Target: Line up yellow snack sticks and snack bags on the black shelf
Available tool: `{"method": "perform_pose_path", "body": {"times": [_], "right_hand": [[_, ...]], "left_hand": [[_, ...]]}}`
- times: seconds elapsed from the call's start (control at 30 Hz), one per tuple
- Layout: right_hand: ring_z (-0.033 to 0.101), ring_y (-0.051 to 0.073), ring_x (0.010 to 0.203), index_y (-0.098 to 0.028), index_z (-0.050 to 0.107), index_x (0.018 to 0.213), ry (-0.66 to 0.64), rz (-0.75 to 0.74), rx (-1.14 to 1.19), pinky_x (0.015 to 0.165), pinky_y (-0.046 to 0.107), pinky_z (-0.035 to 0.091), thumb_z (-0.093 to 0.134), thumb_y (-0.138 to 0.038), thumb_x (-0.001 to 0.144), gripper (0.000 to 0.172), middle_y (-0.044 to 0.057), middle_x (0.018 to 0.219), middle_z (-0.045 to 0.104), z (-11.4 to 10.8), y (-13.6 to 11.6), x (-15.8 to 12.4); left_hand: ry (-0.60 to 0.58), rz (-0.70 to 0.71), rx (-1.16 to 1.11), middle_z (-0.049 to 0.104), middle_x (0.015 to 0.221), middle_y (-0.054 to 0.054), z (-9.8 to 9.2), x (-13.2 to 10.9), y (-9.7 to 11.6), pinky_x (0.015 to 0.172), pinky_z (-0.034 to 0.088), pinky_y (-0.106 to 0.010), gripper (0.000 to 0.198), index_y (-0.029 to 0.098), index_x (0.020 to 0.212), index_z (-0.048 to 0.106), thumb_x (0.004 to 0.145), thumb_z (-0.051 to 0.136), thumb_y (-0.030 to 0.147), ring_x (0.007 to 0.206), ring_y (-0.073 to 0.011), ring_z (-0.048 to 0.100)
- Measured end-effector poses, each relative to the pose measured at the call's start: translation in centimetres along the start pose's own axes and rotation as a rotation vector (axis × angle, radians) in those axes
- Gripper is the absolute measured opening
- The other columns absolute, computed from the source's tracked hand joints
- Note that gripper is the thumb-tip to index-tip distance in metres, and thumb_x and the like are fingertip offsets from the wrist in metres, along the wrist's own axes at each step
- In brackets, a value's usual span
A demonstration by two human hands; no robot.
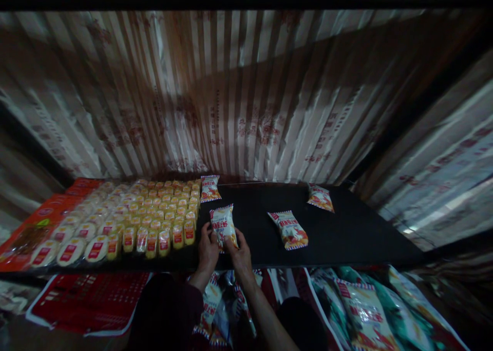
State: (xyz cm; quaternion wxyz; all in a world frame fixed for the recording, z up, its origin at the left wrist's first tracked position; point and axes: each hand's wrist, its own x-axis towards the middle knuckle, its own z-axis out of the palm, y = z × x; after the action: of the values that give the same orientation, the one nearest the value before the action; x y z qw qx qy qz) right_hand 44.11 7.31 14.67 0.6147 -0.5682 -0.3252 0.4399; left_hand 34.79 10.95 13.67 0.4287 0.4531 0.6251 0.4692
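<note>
Between my two hands is a white snack bag (223, 225) with red lettering and an orange picture, held upright just over the black shelf. My left hand (208, 248) grips its left edge with bent fingers. My right hand (239, 251) holds the lower right side, thumb on the front. Behind it a matching bag (210, 188) stands at the end of the packed rows. Two more such bags lie apart on the shelf: one snack bag (289, 230) right of my hands and another bag (321, 197) farther back.
Small yellow wrapped cakes (164, 240) fill rows left of my hands, beside round white packets (71, 251) and orange packages (23, 233). Under the black shelf (346, 238) are several snack bags (365, 310) and a red bag (88, 299). Striped printed sheeting (250, 94) hangs behind.
</note>
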Motion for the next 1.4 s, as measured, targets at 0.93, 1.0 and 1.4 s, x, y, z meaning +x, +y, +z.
{"method": "perform_pose_path", "body": {"times": [0.93, 1.0, 1.4], "right_hand": [[0.065, 0.025, 0.089, -0.017, 0.054, 0.117, 0.046, -0.047, -0.045, 0.077, 0.034, 0.053, 0.066, -0.046, 0.069, 0.058, 0.008, 0.101, 0.068, 0.9, 0.7, 2.6], [0.065, 0.025, 0.089, -0.017, 0.053, 0.118, 0.043, -0.055, -0.07, 0.077, 0.034, 0.053, 0.066, -0.046, 0.069, 0.058, 0.009, 0.102, 0.068, 0.9, 0.5, 2.8], [0.065, 0.024, 0.092, -0.018, 0.053, 0.12, 0.023, -0.117, -0.195, 0.08, 0.034, 0.051, 0.062, -0.044, 0.074, 0.053, 0.008, 0.106, 0.068, 1.6, -0.1, 2.8]], "left_hand": [[0.054, 0.024, -0.025, 0.068, 0.099, -0.008, 1.5, 2.7, 1.0, 0.086, 0.047, -0.031, 0.025, 0.019, 0.098, 0.061, 0.076, 0.053, 0.012, 0.094, -0.0187, 0.063], [0.046, 0.017, -0.02, 0.068, 0.1, -0.009, 1.5, 2.9, 1.1, 0.087, 0.046, -0.031, 0.025, 0.019, 0.097, 0.062, 0.075, 0.053, 0.011, 0.095, -0.019, 0.063], [-0.19, -0.128, -0.402, 0.064, 0.117, -0.012, 0.6, 2.3, 2.2, 0.087, 0.049, -0.03, 0.051, 0.016, 0.113, 0.059, 0.078, 0.054, 0.053, 0.105, -0.0214, 0.061]]}}
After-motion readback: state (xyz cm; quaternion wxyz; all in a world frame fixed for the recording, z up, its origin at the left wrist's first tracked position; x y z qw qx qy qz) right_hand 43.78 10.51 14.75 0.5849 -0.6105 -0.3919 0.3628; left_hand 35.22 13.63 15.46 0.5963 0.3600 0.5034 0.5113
